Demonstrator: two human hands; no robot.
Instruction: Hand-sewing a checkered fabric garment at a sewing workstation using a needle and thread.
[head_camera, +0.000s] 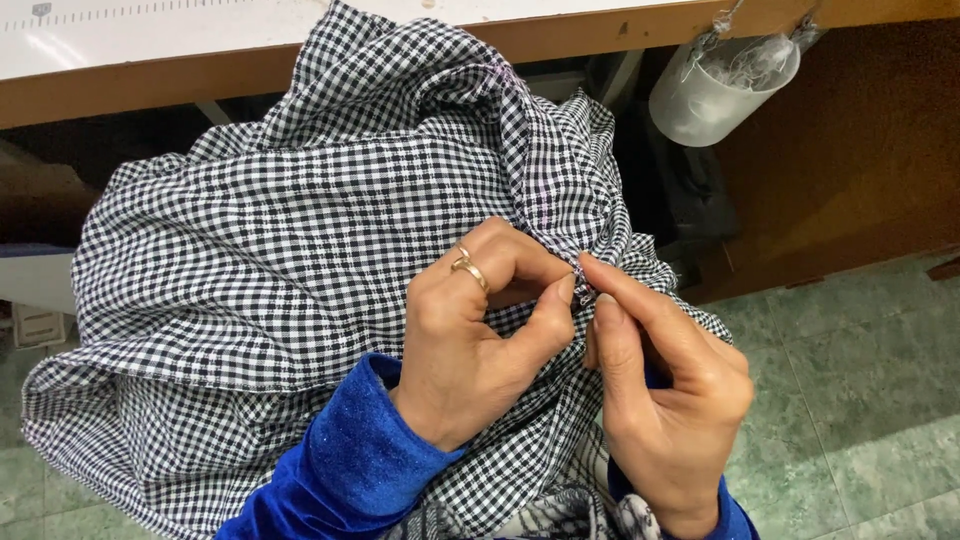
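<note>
Below the wooden table edge (150, 85), left hand (475, 335) and right hand (665, 395) pinch checked fabric (280, 230).

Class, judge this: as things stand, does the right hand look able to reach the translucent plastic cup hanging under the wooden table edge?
Probably yes: open air lies between the right hand and the cup, though its grip is pinching the checked fabric.

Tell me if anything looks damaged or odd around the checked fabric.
Nothing looks damaged. Both hands, left hand and right hand, pinch a seam of the black-and-white checked fabric. A translucent cup hangs tilted under the table edge.
</note>
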